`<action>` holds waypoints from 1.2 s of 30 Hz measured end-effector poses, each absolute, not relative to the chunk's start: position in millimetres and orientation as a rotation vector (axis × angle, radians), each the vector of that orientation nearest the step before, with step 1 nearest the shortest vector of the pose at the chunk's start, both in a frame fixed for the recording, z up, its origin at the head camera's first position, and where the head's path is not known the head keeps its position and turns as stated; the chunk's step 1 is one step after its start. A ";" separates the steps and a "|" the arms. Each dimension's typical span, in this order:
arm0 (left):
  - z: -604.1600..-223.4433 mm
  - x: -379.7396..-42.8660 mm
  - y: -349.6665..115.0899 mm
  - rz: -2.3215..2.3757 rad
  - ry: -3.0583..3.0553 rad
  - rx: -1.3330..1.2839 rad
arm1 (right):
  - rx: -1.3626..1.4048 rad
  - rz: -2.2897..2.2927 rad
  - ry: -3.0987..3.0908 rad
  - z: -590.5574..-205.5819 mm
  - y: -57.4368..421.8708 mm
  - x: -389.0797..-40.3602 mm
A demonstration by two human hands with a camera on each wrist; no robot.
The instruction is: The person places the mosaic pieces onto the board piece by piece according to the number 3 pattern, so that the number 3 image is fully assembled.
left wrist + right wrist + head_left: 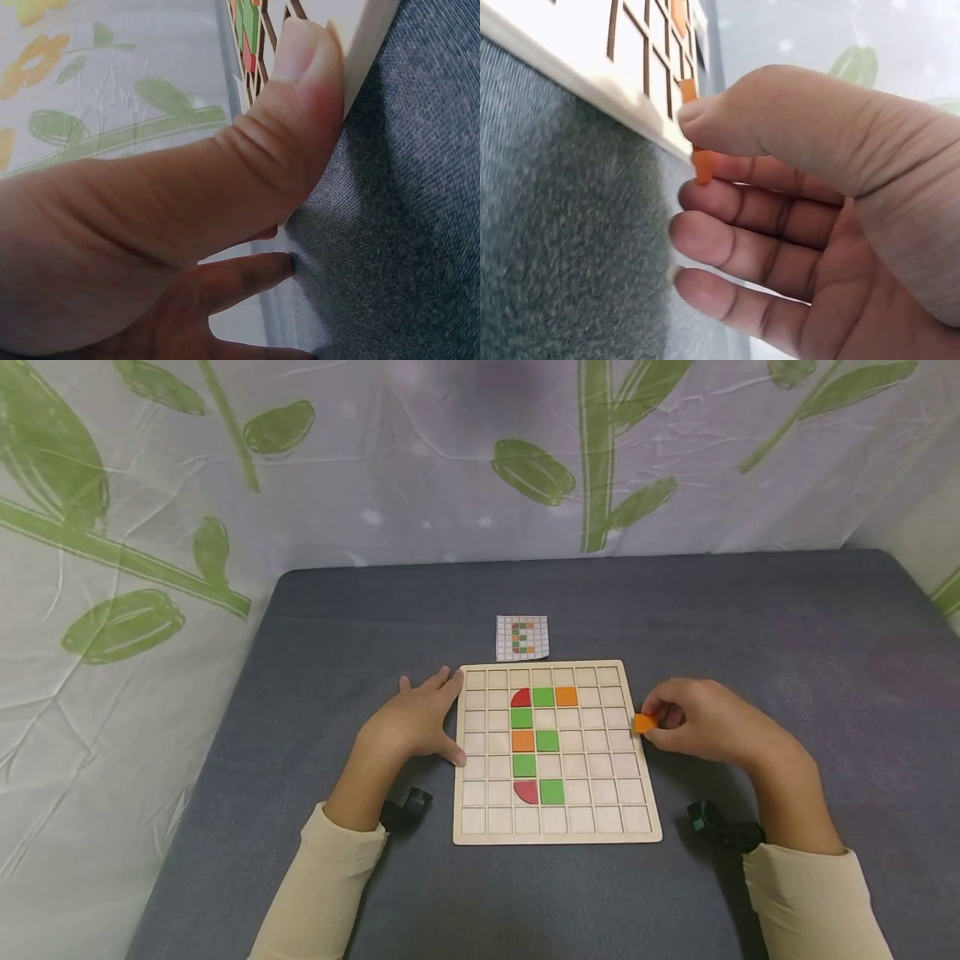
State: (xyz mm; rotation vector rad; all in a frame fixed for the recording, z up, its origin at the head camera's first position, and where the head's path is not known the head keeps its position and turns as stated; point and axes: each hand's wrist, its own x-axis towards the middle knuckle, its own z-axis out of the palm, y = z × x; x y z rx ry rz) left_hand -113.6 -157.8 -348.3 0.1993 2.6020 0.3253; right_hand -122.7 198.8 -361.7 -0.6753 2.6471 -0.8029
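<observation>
My right hand point(701, 720) pinches an orange square tile point(644, 723) at the right edge of a wooden grid board point(600, 818). In the right wrist view the tile point(703, 166) stands on edge between thumb and fingers. My left hand point(414, 718) rests at the board's left edge, its thumb point(300, 82) lying on the rim and its fingers spread. On the board, red quarter-round tiles point(527, 792), green square tiles point(552, 792) and orange tiles point(566, 697) sit in cells, forming a column with short rows going right.
A small paper card point(522, 637) with a printed coloured grid pattern lies just behind the board. Dark grey cloth point(360, 627) covers the table. A hanging sheet with green leaves point(532, 472) stands behind it. Each wrist wears a black camera point(723, 831).
</observation>
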 end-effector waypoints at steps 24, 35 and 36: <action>-350.5 -114.2 -158.9 0.322 2.606 0.201 | -0.905 -0.819 2.376 -348.9 157.4 -103.8; -350.1 -113.6 -158.4 0.334 2.607 0.203 | -0.978 -0.772 2.356 -352.3 137.9 -94.8; -350.1 -113.6 -158.3 0.335 2.607 0.203 | -0.985 -0.762 2.357 -352.6 136.5 -94.2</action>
